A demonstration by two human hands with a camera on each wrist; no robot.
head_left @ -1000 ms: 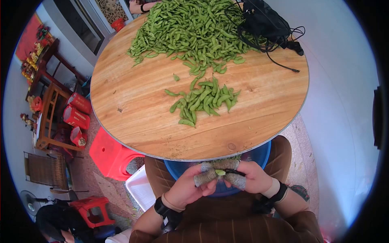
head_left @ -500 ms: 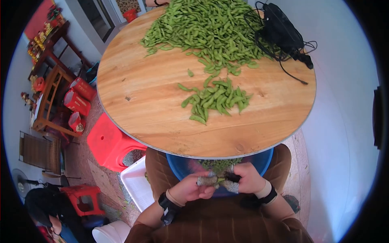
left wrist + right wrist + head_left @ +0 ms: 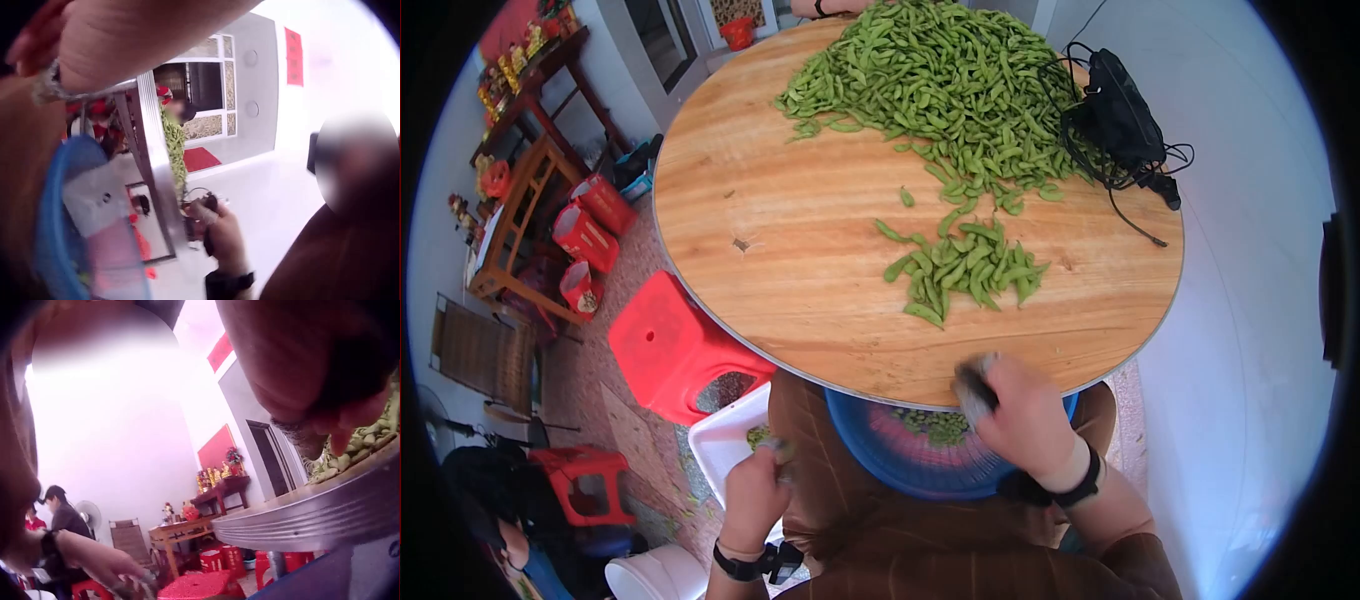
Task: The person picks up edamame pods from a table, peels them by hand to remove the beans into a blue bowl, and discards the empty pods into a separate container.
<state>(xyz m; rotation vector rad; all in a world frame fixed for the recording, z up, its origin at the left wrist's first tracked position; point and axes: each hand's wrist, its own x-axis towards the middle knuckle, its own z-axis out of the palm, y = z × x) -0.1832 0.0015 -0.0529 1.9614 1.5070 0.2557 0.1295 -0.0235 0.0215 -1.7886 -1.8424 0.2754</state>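
Observation:
My right hand (image 3: 1025,415) reaches over the near edge of the round wooden table (image 3: 820,300), its wrapped fingertips blurred and nothing showing in them. A small group of green soybean pods (image 3: 970,262) lies just ahead of it. Out to the left, my left hand (image 3: 758,495) hangs by a white tray (image 3: 720,440) with a few green bits in it; its fingers point loosely down in the right wrist view. Between my knees, under the table edge, a blue basin (image 3: 870,450) holds shelled green beans (image 3: 935,425).
A large heap of pods (image 3: 950,90) covers the far side of the table, beside a black pouch with cables (image 3: 1120,110). A red stool (image 3: 670,340) stands left of the table, a white bucket (image 3: 658,575) lower left. Another person (image 3: 485,510) sits there.
My hands were together over the basin around a pod; they have parted. The left has gone left to the tray, the right forward over the table edge. The basin's beans now show.

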